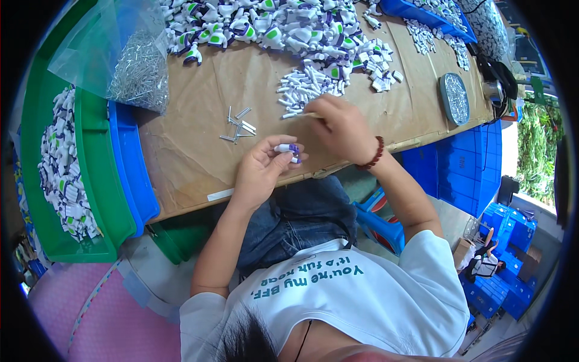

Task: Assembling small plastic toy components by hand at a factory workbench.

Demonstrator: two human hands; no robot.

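Note:
My left hand is closed on small white-and-purple plastic pieces, which poke out between thumb and fingers near the table's front edge. My right hand pinches a thin, pale stick. Its tip points left, beside the front of a heap of short white plastic tubes. The right fingertips are partly hidden behind the hand. To the left of the tubes, several loose metal-like pins lie on the brown paper. Beyond the tubes spreads a large pile of white, purple and green toy figure parts.
Brown paper covers the table. On the left, a green bin holds more figure parts, beside a blue tray and a clear bag of pins. At right stand a small dish of clear pieces and a blue crate below.

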